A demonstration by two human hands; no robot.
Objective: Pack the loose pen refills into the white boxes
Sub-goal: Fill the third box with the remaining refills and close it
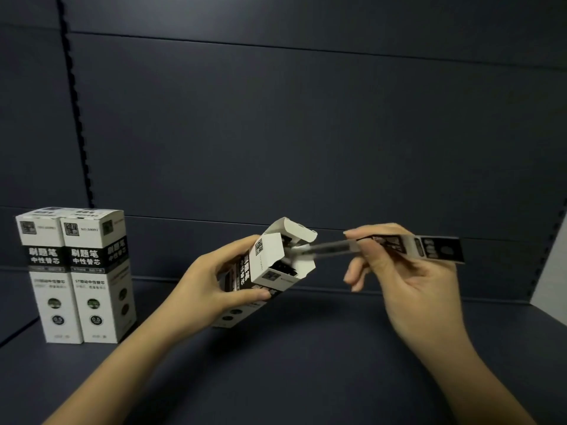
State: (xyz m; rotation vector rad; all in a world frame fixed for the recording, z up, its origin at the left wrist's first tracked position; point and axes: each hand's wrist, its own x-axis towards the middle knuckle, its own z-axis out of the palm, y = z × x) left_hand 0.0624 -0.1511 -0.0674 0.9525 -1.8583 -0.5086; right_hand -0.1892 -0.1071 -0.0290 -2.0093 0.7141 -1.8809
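White boxes [76, 277], two, stand closed at left on the dark shelf [306, 363]. A third open box [264, 271] tilts in the left hand [211, 289], fingers curled round it. The right hand [411, 277] pinches a blurred refill pack [383, 245], its tip at the opening; the contents are hard to make out.

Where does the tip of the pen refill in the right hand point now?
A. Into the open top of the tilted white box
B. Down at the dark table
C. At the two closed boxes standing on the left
A: the right hand holds the slim wrapped pen refill with its tip at the open flaps of the tilted white cardboard box, which the left hand holds.
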